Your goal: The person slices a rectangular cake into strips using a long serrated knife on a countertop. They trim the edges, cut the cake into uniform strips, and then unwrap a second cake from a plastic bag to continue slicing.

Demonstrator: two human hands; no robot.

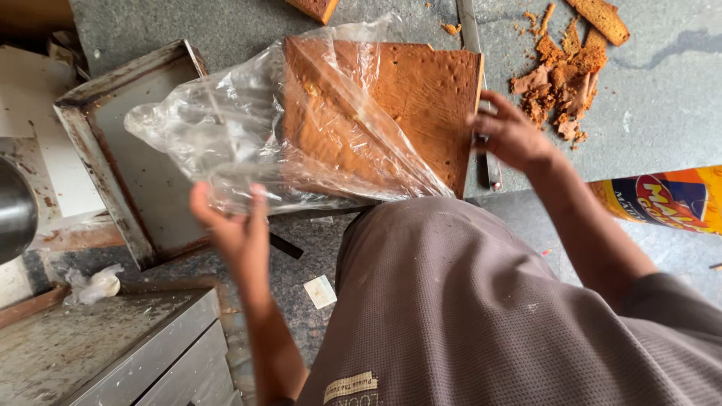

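1. Nearest the camera, the person's grey textured shirt (481,316) fills the lower frame; below left stands a scuffed metal cabinet (113,353), one crumpled scrap of plastic (94,284) beside it.
2. The left hand (229,225) is blurred, its fingers closed on the loose end of one clear plastic bag (248,128).
3. The right hand (511,135) has its fingers spread and bent at the right edge of one flat, square brown cake slab (425,98), which lies on the grey stone bench (662,105), its left part inside the bag.
4. At right lies one orange, blue and red printed wrapper (665,199).
5. To the left, one empty rectangular metal tray (124,150) rests tilted, partly under the bag.
6. Farther off, one pile of brown crumbs (560,79) and two cut cake strips (602,19) lie on the bench.
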